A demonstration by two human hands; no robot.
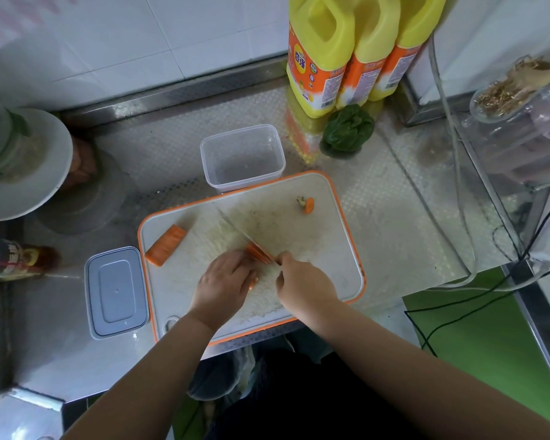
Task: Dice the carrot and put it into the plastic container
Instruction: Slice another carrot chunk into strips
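White wall tiles back a metal tabletop [391,198] in the single head view, and on it lies one white cutting board [331,249] with an orange rim. One left hand [226,282] presses down on a carrot piece [258,254] near the middle of the board, fingers curled over it. One right hand [302,281] is closed around the handle of one knife [232,227], whose blade angles up and left across the board with its edge against the carrot piece. A second carrot piece [166,245], a long half, lies on the board's left side, apart from the hands. One cut-off carrot top [307,205] sits near the board's far right corner. One clear plastic container [242,158] stands just beyond the board's far edge, nothing visible inside. One lid [116,292] rests flat on the tabletop just left of the board. Three yellow bottles [324,55] with orange labels stand against the wall, with one leafy green vegetable [346,130] in front of them.
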